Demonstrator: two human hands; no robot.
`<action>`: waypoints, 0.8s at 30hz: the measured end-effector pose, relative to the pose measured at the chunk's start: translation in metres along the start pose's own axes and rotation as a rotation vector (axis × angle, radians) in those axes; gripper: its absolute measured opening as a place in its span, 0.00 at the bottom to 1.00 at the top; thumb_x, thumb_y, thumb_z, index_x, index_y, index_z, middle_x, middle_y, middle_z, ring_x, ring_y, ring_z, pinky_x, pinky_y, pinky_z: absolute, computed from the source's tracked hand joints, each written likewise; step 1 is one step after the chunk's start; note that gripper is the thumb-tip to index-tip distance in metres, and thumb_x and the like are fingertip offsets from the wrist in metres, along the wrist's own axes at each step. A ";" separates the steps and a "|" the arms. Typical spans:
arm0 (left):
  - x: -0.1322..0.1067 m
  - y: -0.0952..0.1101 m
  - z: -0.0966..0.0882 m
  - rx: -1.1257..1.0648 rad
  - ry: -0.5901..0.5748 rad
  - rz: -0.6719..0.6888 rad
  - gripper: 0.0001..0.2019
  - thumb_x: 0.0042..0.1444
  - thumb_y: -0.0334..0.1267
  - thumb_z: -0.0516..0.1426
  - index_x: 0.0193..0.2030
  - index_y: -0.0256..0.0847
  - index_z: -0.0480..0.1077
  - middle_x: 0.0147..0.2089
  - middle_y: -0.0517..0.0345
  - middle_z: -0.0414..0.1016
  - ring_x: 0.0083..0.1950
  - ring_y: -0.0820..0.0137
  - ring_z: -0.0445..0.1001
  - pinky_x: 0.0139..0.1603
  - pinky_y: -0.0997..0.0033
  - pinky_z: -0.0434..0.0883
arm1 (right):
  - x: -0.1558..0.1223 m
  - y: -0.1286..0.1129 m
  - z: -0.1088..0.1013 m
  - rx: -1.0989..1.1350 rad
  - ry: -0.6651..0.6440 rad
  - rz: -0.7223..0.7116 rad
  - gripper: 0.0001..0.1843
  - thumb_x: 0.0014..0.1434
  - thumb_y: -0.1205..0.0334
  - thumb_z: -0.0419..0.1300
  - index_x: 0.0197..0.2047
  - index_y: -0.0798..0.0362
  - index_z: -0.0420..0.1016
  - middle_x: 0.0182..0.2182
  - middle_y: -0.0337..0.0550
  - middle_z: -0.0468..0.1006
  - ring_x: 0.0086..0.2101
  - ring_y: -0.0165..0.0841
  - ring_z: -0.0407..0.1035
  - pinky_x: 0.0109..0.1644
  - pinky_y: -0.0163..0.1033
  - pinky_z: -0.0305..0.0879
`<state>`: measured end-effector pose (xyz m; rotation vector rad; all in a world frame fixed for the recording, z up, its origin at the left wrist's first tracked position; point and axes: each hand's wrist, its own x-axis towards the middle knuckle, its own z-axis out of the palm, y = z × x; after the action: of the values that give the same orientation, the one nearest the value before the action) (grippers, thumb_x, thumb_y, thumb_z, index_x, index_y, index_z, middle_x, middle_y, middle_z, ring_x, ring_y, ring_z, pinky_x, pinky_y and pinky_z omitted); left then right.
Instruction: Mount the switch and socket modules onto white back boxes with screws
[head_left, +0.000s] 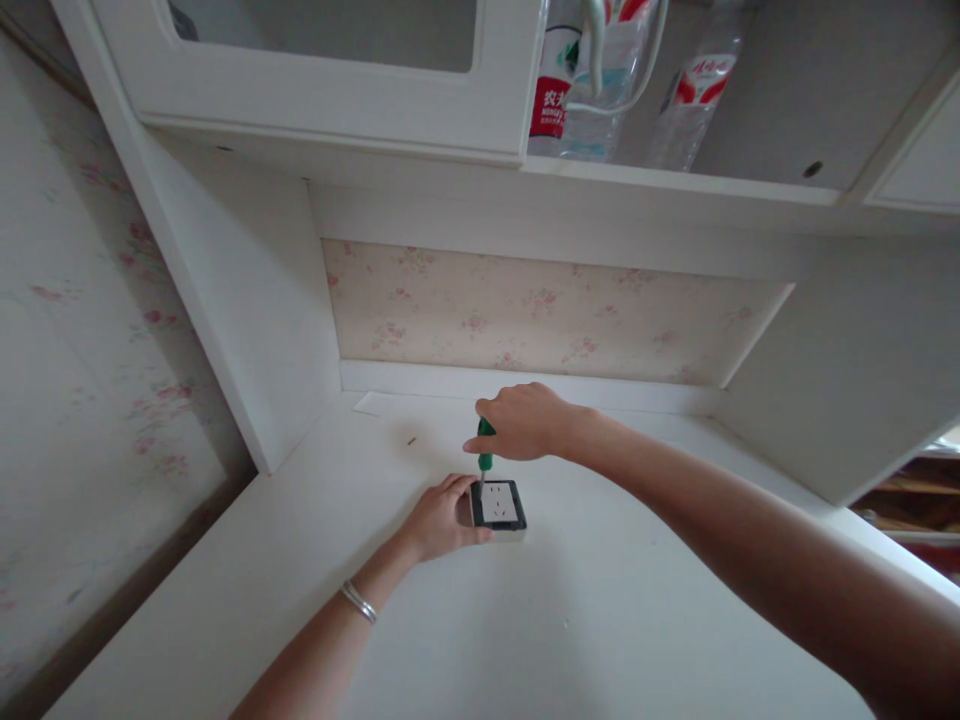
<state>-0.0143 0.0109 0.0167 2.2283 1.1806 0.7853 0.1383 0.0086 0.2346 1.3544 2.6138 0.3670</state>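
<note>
A wall socket (498, 503) with a white face and a dark frame sits on a pale box on the white desk. My left hand (442, 520) grips it from the left side, thumb along the near edge and fingers at the far left corner. Above it, my right hand (521, 422) is closed around the green handle of a screwdriver (485, 461). The screwdriver stands nearly upright, its shaft reaching down to the left part of the socket's dark frame. Whether the tip sits in a screw is too small to tell.
A small dark screw-like piece (412, 441) and a flat white piece (370, 404) lie on the desk (600, 620) toward the back left. Overhead, a cabinet (337, 110) holds several plastic bottles (694, 95). Side panels (240, 300) bound the desk left and right.
</note>
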 end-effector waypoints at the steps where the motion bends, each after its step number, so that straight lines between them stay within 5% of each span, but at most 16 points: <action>1: 0.000 0.000 0.000 0.005 -0.005 -0.001 0.40 0.40 0.55 0.64 0.60 0.43 0.61 0.59 0.52 0.64 0.58 0.58 0.64 0.58 0.63 0.62 | -0.001 0.002 0.000 0.006 0.005 0.004 0.31 0.57 0.37 0.47 0.45 0.54 0.73 0.37 0.57 0.78 0.39 0.47 0.72 0.38 0.45 0.64; 9: -0.002 0.003 -0.002 0.019 -0.035 -0.027 0.40 0.42 0.56 0.62 0.61 0.43 0.58 0.61 0.50 0.61 0.61 0.56 0.61 0.61 0.61 0.59 | -0.035 0.028 0.023 0.273 0.213 0.251 0.27 0.58 0.37 0.44 0.40 0.51 0.71 0.29 0.46 0.77 0.28 0.36 0.69 0.28 0.36 0.55; 18: 0.003 0.015 -0.001 -0.058 0.018 -0.076 0.35 0.49 0.54 0.60 0.62 0.44 0.58 0.64 0.51 0.56 0.65 0.58 0.54 0.65 0.58 0.53 | -0.100 0.063 0.137 1.230 0.552 0.646 0.23 0.55 0.40 0.54 0.31 0.53 0.70 0.12 0.33 0.63 0.14 0.26 0.53 0.18 0.33 0.49; 24: 0.014 0.026 0.011 0.007 -0.016 -0.042 0.35 0.45 0.53 0.62 0.60 0.47 0.61 0.63 0.54 0.60 0.63 0.58 0.56 0.65 0.58 0.54 | -0.121 0.070 0.194 1.754 0.789 0.762 0.21 0.52 0.42 0.59 0.29 0.53 0.66 0.17 0.32 0.63 0.15 0.22 0.51 0.16 0.30 0.44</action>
<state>0.0149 0.0083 0.0295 2.2040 1.2207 0.7460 0.3135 -0.0247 0.0756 3.0162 2.3900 -2.2603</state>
